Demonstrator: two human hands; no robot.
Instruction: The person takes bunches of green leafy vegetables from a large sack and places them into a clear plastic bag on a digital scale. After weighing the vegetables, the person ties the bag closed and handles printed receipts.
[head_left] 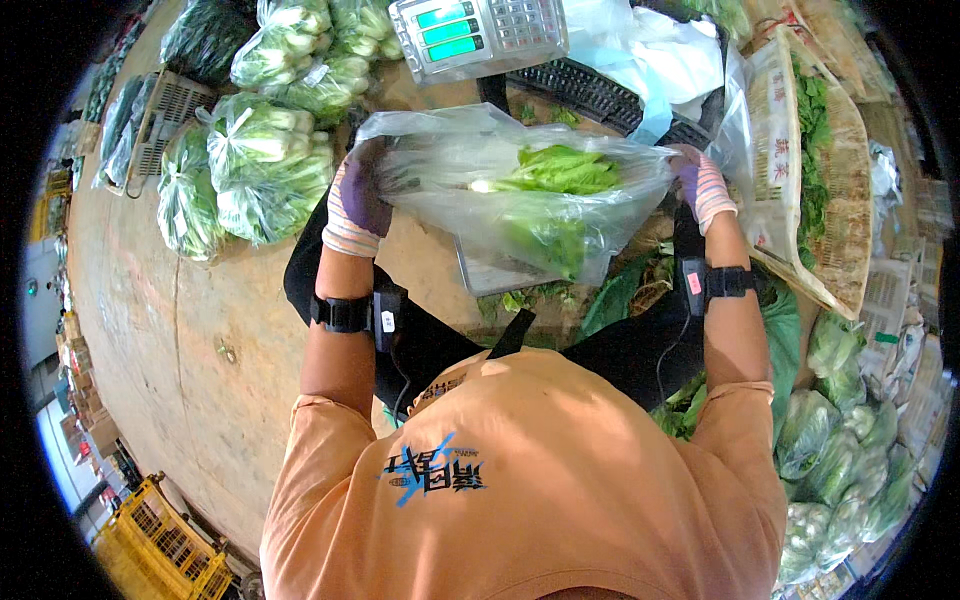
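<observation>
A clear plastic bag point(430, 170) is stretched sideways between my two hands, above a flat metal plate point(480, 275). Inside it lies a leafy green vegetable point(565, 172) with a pale stem end toward the left. My left hand point(365, 190), in a purple glove with a striped cuff, is closed on the bag's left end; film partly covers its fingers. The bag's right end is pinched by my right hand point(700, 180), gloved alike. A digital scale display point(480, 35) with green screens stands just beyond the bag.
Bagged leafy vegetables point(265, 165) stand at the left beside a grey crate point(165, 125). A black basket point(590, 90) with plastic film in it sits beyond the bag. On the right are a large pale crate point(780, 150) and wrapped cabbages point(840, 460). A yellow crate point(165, 545) stands lower left.
</observation>
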